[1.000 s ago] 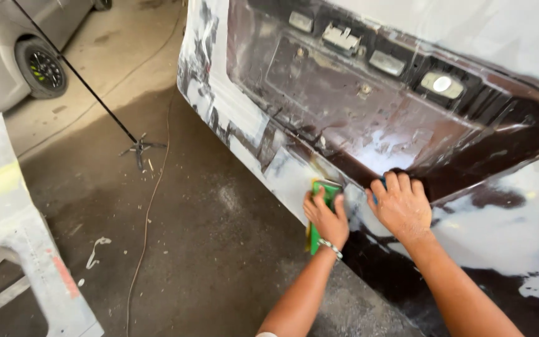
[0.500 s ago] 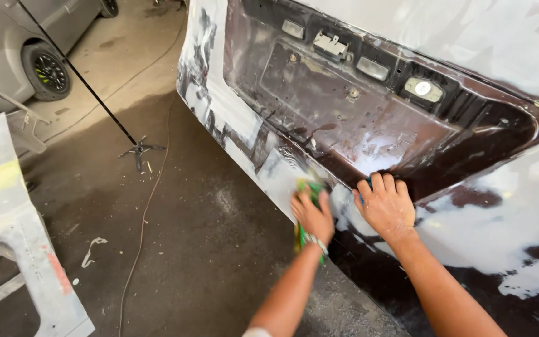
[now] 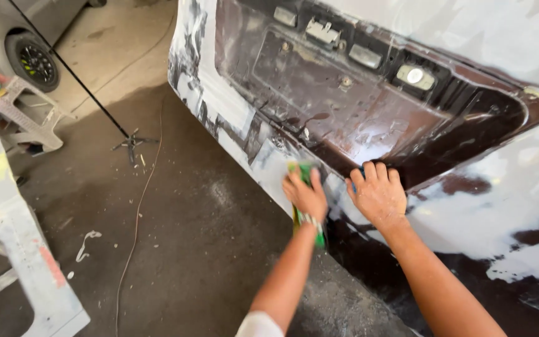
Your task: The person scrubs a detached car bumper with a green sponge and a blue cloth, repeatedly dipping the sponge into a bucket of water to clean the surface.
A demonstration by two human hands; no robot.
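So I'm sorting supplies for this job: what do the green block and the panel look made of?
The green block under the left hand looks like foam or rubber, matte, though it's mostly hidden. The panel looks like painted sheet metal or plastic, I can't tell which: dark maroon gloss shows between dull whitish sanded patches.
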